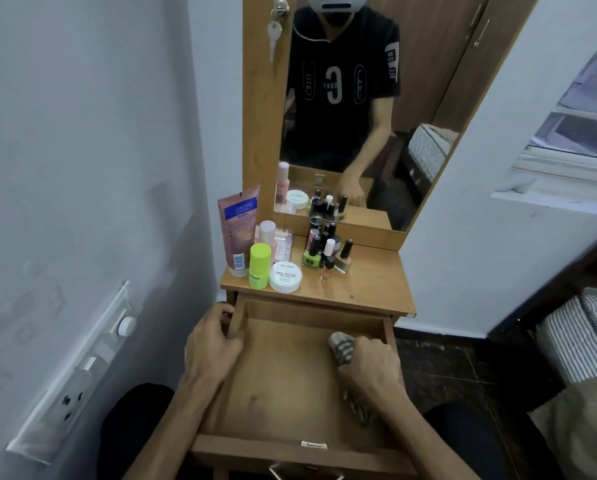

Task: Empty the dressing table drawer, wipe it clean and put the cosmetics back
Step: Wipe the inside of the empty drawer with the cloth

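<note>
Clamped around a striped grey cloth [342, 348], the right hand [373, 368] presses it onto the floor of the open drawer [290, 382], at the far right. Left hand [214, 348] grips the drawer's left wall, fingers curled over the edge. Cosmetics stand on the table top [369, 282] beyond: pink tube [238, 233], green bottle [259, 266], white jar [286, 276], nail polishes [326, 252]

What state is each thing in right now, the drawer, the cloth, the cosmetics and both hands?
Drawer: pulled open, emptied.
Cloth: bunched in the right hand, pressed on the drawer floor.
Left hand: grip on the drawer's left wall.
Cosmetics: standing on the tabletop.
</note>
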### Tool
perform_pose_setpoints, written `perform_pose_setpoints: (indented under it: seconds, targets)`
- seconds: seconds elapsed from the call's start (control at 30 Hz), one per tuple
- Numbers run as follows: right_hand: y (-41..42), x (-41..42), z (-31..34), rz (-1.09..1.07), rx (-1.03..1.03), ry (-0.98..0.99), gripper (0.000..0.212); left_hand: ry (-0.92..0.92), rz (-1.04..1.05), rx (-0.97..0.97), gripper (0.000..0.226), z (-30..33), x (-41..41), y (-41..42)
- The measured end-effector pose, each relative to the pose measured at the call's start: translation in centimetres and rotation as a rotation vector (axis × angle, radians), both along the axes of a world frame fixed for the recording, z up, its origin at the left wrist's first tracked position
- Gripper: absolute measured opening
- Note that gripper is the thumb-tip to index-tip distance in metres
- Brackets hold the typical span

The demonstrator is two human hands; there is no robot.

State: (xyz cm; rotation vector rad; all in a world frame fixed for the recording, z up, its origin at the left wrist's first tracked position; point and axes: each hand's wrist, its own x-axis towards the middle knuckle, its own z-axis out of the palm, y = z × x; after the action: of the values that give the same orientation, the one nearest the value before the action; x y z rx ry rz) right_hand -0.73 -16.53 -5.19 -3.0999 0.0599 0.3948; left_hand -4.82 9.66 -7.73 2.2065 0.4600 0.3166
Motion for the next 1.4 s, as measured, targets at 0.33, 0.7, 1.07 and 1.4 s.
perform_pose_setpoints:
  seconds: [0.33, 0.7, 1.07, 1.4]
  targets:
    - [9.2, 0.8, -1.2, 0.0, 0.39, 0.065, 0.039, -0.005, 0.003, 0.148, 0.032, -0.7, 0.1, -0.2]
    - [13.4, -0.4, 1.9, 0.327, 0.719, 0.615, 0.015, -0.019, -0.011, 0.211, 0.021, 0.2, -0.2, -0.1]
    - [13.0, -3.4, -0.2, 0.42, 0.261, 0.652, 0.027, 0.031, -0.033, 0.284, 0.027, 0.6, -0.7, -0.7]
    - [-1.6, -3.5, 0.8, 0.196, -0.127, 0.374, 0.036, 0.023, -0.009, 0.333, 0.028, 0.4, -0.3, -1.1]
